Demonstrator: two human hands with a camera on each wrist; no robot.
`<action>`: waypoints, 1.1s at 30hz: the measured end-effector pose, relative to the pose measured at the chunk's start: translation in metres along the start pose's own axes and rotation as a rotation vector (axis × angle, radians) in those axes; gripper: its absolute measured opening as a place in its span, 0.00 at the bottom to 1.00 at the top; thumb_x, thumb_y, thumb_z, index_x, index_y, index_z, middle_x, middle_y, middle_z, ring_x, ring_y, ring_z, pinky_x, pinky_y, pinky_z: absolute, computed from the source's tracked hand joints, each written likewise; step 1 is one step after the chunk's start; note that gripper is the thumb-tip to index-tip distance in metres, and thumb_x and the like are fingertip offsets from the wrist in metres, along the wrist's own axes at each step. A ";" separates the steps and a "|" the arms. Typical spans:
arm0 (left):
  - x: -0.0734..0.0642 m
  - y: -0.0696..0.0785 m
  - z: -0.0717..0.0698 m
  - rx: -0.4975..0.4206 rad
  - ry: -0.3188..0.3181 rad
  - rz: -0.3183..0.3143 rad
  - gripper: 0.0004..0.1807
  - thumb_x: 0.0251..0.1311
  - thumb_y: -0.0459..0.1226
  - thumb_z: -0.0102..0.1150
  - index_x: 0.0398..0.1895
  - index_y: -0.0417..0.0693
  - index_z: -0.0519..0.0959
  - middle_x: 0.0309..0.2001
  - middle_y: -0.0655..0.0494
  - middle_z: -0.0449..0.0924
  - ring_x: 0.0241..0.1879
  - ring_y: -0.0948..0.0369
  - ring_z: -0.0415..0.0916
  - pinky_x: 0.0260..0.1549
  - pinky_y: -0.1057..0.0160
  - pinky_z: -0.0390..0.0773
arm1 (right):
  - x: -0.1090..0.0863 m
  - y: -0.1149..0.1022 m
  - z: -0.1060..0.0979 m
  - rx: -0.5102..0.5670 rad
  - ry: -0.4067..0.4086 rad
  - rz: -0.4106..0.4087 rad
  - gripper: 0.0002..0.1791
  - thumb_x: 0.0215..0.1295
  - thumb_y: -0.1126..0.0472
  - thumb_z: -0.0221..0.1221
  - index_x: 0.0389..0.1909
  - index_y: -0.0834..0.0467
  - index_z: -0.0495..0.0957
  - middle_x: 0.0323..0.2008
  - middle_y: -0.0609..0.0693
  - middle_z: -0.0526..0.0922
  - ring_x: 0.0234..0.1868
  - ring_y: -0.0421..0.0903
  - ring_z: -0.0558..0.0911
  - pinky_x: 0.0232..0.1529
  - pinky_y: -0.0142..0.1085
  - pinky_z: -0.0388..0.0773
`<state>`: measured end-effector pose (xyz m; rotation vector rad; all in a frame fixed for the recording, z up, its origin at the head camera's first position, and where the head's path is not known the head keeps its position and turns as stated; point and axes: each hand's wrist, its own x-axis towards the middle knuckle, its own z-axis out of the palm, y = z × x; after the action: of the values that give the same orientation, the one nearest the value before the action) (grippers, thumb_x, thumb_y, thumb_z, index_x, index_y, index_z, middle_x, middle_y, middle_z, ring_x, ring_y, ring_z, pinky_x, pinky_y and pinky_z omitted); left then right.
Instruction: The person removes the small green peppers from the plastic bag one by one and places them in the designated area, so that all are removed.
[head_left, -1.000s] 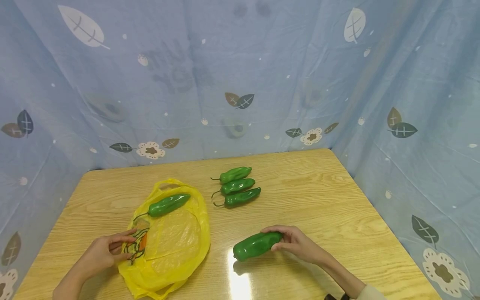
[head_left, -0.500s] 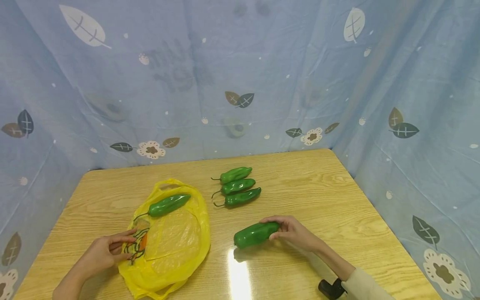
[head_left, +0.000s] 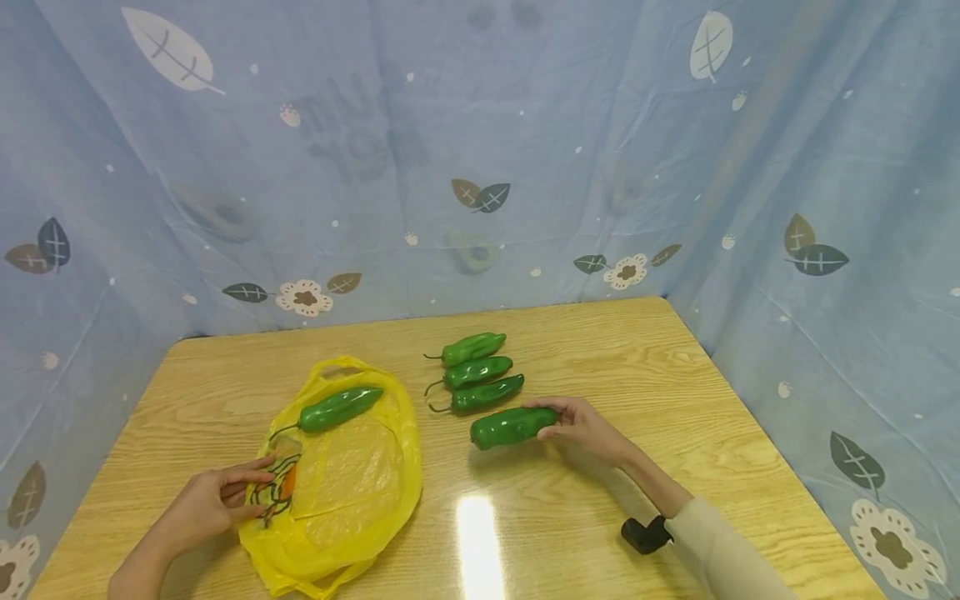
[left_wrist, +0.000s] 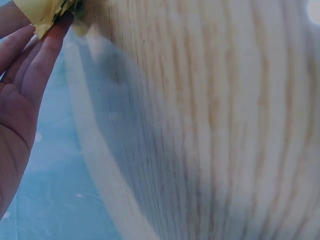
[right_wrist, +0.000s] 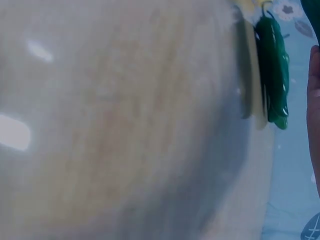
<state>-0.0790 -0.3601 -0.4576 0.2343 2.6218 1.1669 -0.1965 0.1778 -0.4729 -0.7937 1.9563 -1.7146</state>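
Observation:
My right hand [head_left: 583, 428] grips the right end of a thick, glossy green pepper [head_left: 506, 427] by its sides, just above or on the table. Right behind it, three slimmer long green peppers [head_left: 480, 396] lie side by side, stems to the left. On the left, my left hand [head_left: 206, 504] pinches the near-left edge of a yellow plastic bag [head_left: 352, 467] spread flat on the table. Another long green pepper [head_left: 339, 409] lies on the bag's far part. The left wrist view shows fingers [left_wrist: 42, 65] against the yellow plastic [left_wrist: 40, 12].
A wooden table [head_left: 600, 358] with a bright glare patch near its front carries everything. Blue patterned cloth [head_left: 420, 125] hangs behind it and along both sides. A black device [head_left: 645, 534] sits by the right sleeve.
My right hand has moved away from me with the thick green pepper, bringing it close to the row of three. My left hand and the bag have stayed in place.

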 end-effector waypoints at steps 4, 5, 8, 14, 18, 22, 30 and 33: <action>0.000 0.000 -0.001 0.002 0.004 0.009 0.23 0.49 0.40 0.72 0.49 0.40 0.82 0.63 0.31 0.67 0.48 0.86 0.64 0.46 0.59 0.83 | 0.011 -0.001 -0.007 -0.006 -0.001 0.004 0.26 0.65 0.68 0.60 0.63 0.70 0.69 0.62 0.68 0.69 0.50 0.41 0.79 0.45 0.30 0.82; 0.000 0.000 -0.001 0.000 0.003 0.010 0.23 0.49 0.40 0.72 0.49 0.40 0.82 0.63 0.31 0.67 0.48 0.86 0.64 0.46 0.59 0.83 | 0.013 0.000 -0.008 -0.011 -0.002 0.006 0.26 0.65 0.68 0.59 0.63 0.70 0.68 0.62 0.68 0.68 0.50 0.42 0.79 0.45 0.30 0.82; 0.000 -0.001 0.000 -0.009 0.000 0.011 0.23 0.50 0.40 0.72 0.49 0.40 0.82 0.63 0.31 0.66 0.48 0.86 0.63 0.46 0.58 0.83 | 0.018 0.003 -0.010 -0.026 -0.004 0.016 0.27 0.64 0.68 0.60 0.63 0.71 0.68 0.61 0.67 0.70 0.50 0.42 0.80 0.46 0.31 0.82; 0.001 0.000 0.001 -0.003 -0.013 -0.007 0.23 0.51 0.38 0.71 0.50 0.39 0.81 0.64 0.33 0.66 0.56 0.57 0.74 0.48 0.57 0.82 | 0.024 0.009 -0.014 -0.058 -0.023 0.053 0.28 0.62 0.65 0.63 0.62 0.70 0.69 0.57 0.65 0.75 0.44 0.42 0.82 0.41 0.31 0.83; 0.002 0.002 0.001 -0.005 -0.012 -0.019 0.22 0.50 0.36 0.71 0.50 0.38 0.81 0.64 0.33 0.66 0.57 0.38 0.68 0.48 0.56 0.82 | 0.027 0.015 -0.017 -0.067 -0.051 0.059 0.27 0.62 0.66 0.63 0.61 0.70 0.70 0.55 0.65 0.76 0.42 0.42 0.83 0.40 0.33 0.84; 0.001 0.002 0.001 -0.003 -0.006 -0.024 0.22 0.50 0.36 0.71 0.49 0.38 0.81 0.64 0.33 0.66 0.58 0.37 0.67 0.48 0.55 0.82 | 0.031 0.018 -0.018 -0.084 -0.089 0.069 0.26 0.61 0.67 0.62 0.60 0.70 0.71 0.55 0.64 0.77 0.41 0.40 0.82 0.40 0.31 0.83; 0.001 0.003 0.001 0.002 -0.002 -0.013 0.22 0.50 0.38 0.72 0.49 0.39 0.81 0.63 0.33 0.67 0.57 0.38 0.68 0.48 0.55 0.81 | 0.039 0.022 -0.016 -0.158 -0.097 0.093 0.25 0.60 0.68 0.64 0.59 0.67 0.73 0.53 0.62 0.78 0.32 0.37 0.76 0.28 0.23 0.72; 0.001 0.003 0.001 0.006 0.000 -0.011 0.22 0.49 0.38 0.72 0.49 0.39 0.82 0.63 0.33 0.67 0.57 0.39 0.69 0.48 0.55 0.81 | 0.042 0.024 -0.017 -0.191 -0.096 0.085 0.25 0.59 0.67 0.65 0.58 0.67 0.75 0.55 0.63 0.77 0.39 0.37 0.78 0.35 0.24 0.75</action>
<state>-0.0797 -0.3572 -0.4558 0.2205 2.6229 1.1560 -0.2421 0.1645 -0.4912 -0.8292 2.0783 -1.4305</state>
